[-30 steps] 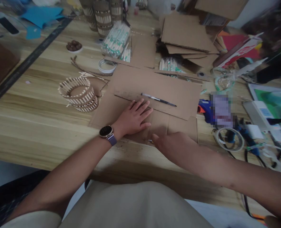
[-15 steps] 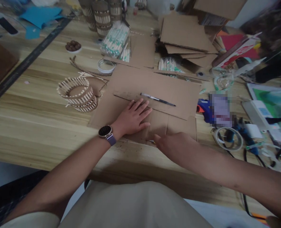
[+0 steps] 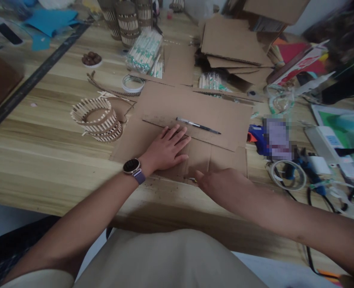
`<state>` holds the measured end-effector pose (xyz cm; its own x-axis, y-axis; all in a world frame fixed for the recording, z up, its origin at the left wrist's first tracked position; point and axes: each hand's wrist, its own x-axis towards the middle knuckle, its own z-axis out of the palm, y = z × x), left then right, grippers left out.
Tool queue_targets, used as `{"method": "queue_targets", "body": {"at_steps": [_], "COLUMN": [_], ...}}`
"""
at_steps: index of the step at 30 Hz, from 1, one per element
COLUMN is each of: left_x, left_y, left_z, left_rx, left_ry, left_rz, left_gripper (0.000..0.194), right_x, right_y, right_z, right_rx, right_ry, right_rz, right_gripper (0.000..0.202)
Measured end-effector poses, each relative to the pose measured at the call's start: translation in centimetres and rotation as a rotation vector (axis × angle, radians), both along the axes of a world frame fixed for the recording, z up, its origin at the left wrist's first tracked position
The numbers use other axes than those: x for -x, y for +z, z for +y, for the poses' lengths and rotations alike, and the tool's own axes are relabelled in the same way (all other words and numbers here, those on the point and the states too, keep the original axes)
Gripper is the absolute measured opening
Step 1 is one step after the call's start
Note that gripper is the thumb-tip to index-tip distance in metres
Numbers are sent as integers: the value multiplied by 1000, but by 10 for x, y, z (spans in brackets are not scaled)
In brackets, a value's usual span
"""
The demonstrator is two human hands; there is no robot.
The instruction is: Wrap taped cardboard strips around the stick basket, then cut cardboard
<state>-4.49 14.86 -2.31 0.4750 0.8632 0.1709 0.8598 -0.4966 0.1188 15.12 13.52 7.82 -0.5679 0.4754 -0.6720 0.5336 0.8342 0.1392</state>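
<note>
My left hand (image 3: pixel 171 149) lies flat with fingers spread on a sheet of brown cardboard (image 3: pixel 162 98), pressing near a long cut edge in it. A watch sits on that wrist. My right hand (image 3: pixel 214 180) is closed at the cardboard's near edge, around what looks like a utility knife (image 3: pixel 191 179). Only its thin blade tip shows beyond the fingers, touching the cardboard; the handle is hidden under the hand. A black pen (image 3: pixel 198 125) rests on the cardboard just beyond my left fingers.
Left of the cardboard stands a round basket of sticks and cardboard bands (image 3: pixel 97 120). Tape (image 3: pixel 133 84) and bagged sticks (image 3: pixel 144 50) lie behind. On the right are a blue glue gun (image 3: pixel 256 138), a tape roll (image 3: pixel 287 175) and cables. Cardboard sheets (image 3: pixel 231 42) are stacked at the back.
My right hand has shifted very slightly to the right along the near edge of the cardboard. My left hand stays in place.
</note>
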Motion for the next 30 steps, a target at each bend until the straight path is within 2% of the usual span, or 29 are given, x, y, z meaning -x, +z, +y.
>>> {"method": "queue_targets", "body": {"at_steps": [6, 15, 23, 30], "left_x": [0, 0, 0, 0], "left_y": [0, 0, 1, 1], "left_z": [0, 1, 1, 1], "left_rx": [-4, 12, 30, 22], "left_ry": [-2, 0, 0, 0], "left_rz": [-12, 1, 8, 7], "left_gripper": [63, 63, 63, 63], "right_x": [-2, -9, -11, -15], "right_y": [4, -2, 3, 0], "right_z": [1, -1, -2, -4], "right_rx": [-1, -28, -21, -57], "right_ry": [51, 53, 19, 40], "right_rz": [-73, -71, -72, -44], "right_gripper": [43, 41, 44, 50]}}
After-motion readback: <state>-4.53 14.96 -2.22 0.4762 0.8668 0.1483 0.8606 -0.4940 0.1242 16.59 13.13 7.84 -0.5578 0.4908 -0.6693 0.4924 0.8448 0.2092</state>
